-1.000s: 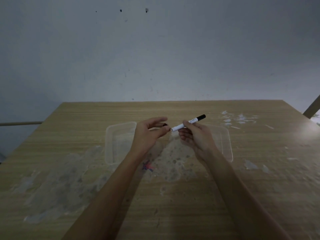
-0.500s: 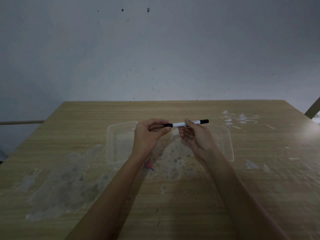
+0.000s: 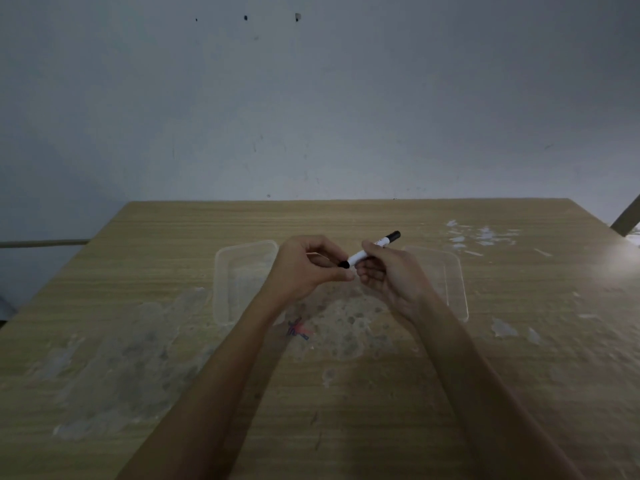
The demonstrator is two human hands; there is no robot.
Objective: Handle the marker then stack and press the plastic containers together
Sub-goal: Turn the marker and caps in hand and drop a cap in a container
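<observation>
Both hands hold a marker above the middle of a wooden table.

The table (image 3: 346,393) carries two clear plastic containers, one (image 3: 239,282) left of centre, the other (image 3: 450,282) right. The right hand (image 3: 391,275) grips the tilted marker (image 3: 370,249); the left hand (image 3: 308,268) pinches its lower black end.

One marker (image 3: 372,250), two containers (image 3: 242,278) (image 3: 446,282), two hands (image 3: 304,271) (image 3: 391,275).

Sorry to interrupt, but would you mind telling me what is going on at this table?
A person holds a marker above the wooden table, right hand gripping the barrel, left hand at its black end. Two clear plastic containers sit apart on the table, not yet stacked.
</observation>
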